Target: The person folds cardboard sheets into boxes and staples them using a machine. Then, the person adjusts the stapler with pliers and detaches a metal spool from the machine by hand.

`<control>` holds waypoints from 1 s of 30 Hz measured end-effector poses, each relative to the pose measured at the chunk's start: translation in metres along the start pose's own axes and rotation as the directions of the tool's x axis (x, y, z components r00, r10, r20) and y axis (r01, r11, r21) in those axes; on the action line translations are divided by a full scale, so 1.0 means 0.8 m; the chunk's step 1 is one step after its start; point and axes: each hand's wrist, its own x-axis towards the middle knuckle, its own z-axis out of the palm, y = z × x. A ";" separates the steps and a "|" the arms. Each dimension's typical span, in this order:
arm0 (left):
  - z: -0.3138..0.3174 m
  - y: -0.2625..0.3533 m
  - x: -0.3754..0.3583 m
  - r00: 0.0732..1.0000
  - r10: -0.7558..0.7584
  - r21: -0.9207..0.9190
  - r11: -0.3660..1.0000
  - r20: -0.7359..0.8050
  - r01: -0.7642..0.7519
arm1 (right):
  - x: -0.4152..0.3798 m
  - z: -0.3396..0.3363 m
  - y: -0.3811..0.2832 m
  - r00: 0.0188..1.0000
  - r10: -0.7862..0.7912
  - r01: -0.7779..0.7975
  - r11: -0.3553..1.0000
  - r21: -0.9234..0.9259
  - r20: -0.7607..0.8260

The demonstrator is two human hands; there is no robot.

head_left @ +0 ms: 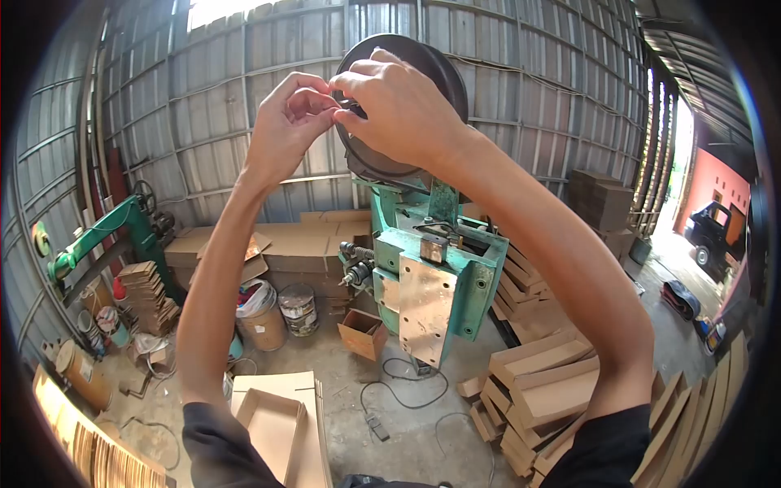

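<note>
Both my arms reach up in front of a dark round wheel or reel [443, 73] at the top of a green machine [480, 272]. My left hand [281, 126] is pinched, thumb and fingertips together, at the wheel's left edge. My right hand [399, 102] is closed in a pinch as well, its fingertips meeting those of the left and its back covering much of the wheel. Whatever small thing sits between the fingertips is too thin or hidden to make out. Below, a worn metal plate [427, 309] with bolt holes forms the machine's front.
Cardboard trays [553, 386] are piled at the lower right. An open cardboard tray [272, 427] lies on flat sheets at lower left. A small carton [363, 333], a paint bucket [298, 309] and a foot pedal [377, 428] with cable are on the floor. Another green machine [114, 232] stands left.
</note>
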 end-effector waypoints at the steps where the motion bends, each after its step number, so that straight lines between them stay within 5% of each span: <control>1: 0.000 -0.017 0.001 1.000 -0.024 -0.171 0.985 -0.003 0.023 | 0.004 0.004 0.003 0.997 -0.032 0.030 0.999 0.026 0.075; 7: 0.004 -0.059 -0.004 0.968 -0.164 -0.451 0.861 0.190 0.234 | 0.029 0.006 0.001 0.976 -0.093 0.108 0.992 -0.065 0.195; 14: 0.025 -0.071 -0.011 0.965 -0.201 -0.644 0.719 0.170 0.263 | 0.025 -0.002 -0.007 0.982 -0.030 0.088 0.947 -0.309 0.187; 17: 0.035 -0.079 -0.015 0.971 -0.194 -0.730 0.642 0.140 0.234 | 0.015 -0.003 0.004 0.993 -0.116 0.114 0.982 -0.153 -0.002; 21: 0.040 -0.078 -0.015 0.973 -0.205 -0.760 0.615 0.102 0.209 | 0.005 -0.026 0.002 0.956 0.287 -0.291 0.953 0.085 0.056; 23: 0.037 -0.079 -0.013 0.977 -0.181 -0.757 0.622 0.113 0.202 | -0.004 -0.040 -0.012 0.807 0.557 -0.578 0.674 0.460 0.197; 24: 0.036 -0.080 -0.013 0.979 -0.161 -0.752 0.628 0.125 0.199 | -0.007 -0.038 -0.009 0.809 0.555 -0.576 0.677 0.459 0.196; 26: 0.030 -0.084 -0.020 0.971 -0.193 -0.703 0.671 0.138 0.233 | -0.013 -0.031 -0.007 0.745 0.584 -0.632 0.462 0.623 0.323; 27: 0.028 -0.085 -0.021 0.962 -0.223 -0.649 0.712 0.155 0.269 | -0.013 -0.032 -0.008 0.745 0.586 -0.631 0.463 0.623 0.319; 30: 0.030 -0.085 -0.014 0.980 -0.182 -0.545 0.815 0.086 0.199 | -0.005 -0.036 -0.006 0.844 0.429 -0.531 0.754 0.386 0.323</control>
